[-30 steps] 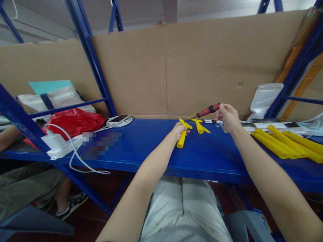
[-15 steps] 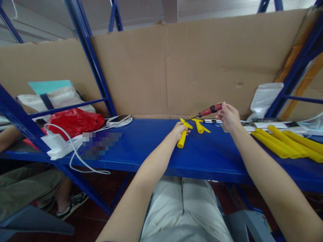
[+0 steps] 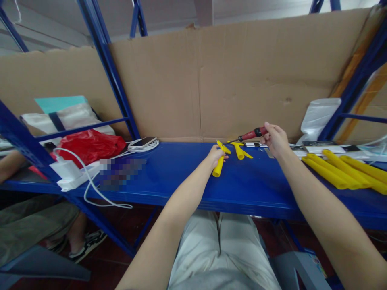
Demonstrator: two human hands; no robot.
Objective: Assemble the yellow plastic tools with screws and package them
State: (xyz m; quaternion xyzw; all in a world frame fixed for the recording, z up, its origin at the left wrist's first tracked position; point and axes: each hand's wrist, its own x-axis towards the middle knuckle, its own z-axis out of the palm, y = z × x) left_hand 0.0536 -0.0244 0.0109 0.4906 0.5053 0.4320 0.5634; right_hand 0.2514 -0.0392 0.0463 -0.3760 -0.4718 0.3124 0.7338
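Note:
My left hand (image 3: 215, 155) is closed around a yellow tube-shaped piece (image 3: 217, 167) with flared ends at its top, held just over the blue tabletop. My right hand (image 3: 274, 139) grips the end of a red-and-black handled screwdriver (image 3: 249, 135). Its thin shaft slopes down to the left and its tip meets the top of the held yellow piece; whether it is inside or only touching, I cannot tell. A second yellow piece (image 3: 240, 152) with splayed ends lies on the table just right of my left hand, behind the shaft.
Several yellow tubes (image 3: 338, 171) lie in a pile at the right. A phone (image 3: 145, 141) rests on a coiled white cable at the back left. A white power strip (image 3: 75, 179) and red plastic bag (image 3: 90, 147) are further left, near a seated person's leg (image 3: 39, 225). Cardboard (image 3: 242, 80) walls the back.
Almost nothing differs. My right hand and the screwdriver have shifted very slightly to the right, while my left hand keeps its hold on the yellow piece.

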